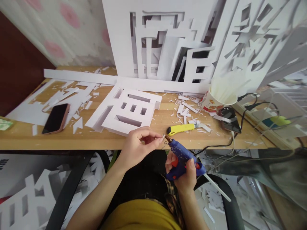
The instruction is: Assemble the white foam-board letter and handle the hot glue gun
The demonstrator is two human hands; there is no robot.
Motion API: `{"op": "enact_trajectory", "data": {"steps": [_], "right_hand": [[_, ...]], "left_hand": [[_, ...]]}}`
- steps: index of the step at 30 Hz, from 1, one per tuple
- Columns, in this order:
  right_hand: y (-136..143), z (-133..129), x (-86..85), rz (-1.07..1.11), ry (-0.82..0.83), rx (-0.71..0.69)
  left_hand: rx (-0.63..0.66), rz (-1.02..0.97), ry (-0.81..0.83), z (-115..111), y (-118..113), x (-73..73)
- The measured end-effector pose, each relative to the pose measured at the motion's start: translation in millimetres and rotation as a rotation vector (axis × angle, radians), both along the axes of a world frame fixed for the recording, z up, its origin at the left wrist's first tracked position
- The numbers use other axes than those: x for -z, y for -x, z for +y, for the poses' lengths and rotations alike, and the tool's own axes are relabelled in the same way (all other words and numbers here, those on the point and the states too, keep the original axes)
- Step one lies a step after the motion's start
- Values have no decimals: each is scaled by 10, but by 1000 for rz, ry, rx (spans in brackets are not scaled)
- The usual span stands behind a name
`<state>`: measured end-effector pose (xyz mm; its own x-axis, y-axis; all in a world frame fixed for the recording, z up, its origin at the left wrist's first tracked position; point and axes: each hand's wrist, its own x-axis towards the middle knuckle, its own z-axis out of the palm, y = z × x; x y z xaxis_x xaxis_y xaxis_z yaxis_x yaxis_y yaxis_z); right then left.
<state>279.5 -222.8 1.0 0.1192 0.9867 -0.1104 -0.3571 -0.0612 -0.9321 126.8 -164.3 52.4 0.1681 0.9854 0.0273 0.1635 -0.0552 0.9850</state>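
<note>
While right hand (183, 174) grips glue gun (183, 158), left hand (136, 145) pinches its tip.

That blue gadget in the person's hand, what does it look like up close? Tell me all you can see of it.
The blue glue gun looks like moulded plastic, pistol-shaped, with a red-orange trigger and a dark metal nozzle. A pale glue stick juts from its back end. The right hand grips its handle, a finger on the trigger. It is tilted, nozzle pointing up and left, held below the front edge of the wooden table. The left hand pinches something tiny right at the nozzle tip; what it is cannot be made out.
</note>
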Motion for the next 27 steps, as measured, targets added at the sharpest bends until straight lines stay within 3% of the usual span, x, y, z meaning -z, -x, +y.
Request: {"op": "enact_trajectory", "data": {"steps": [9,19,27], "right_hand": [[34,-23,179,116,-3,32],[64,120,0,121,-84,-7],[68,82,65,131,-100,-3]], "left_hand": [[-52,29,-13,81,106,22],[-39,31,-49,109,164,42],[-101,-30,-80,132,187,39]]}}
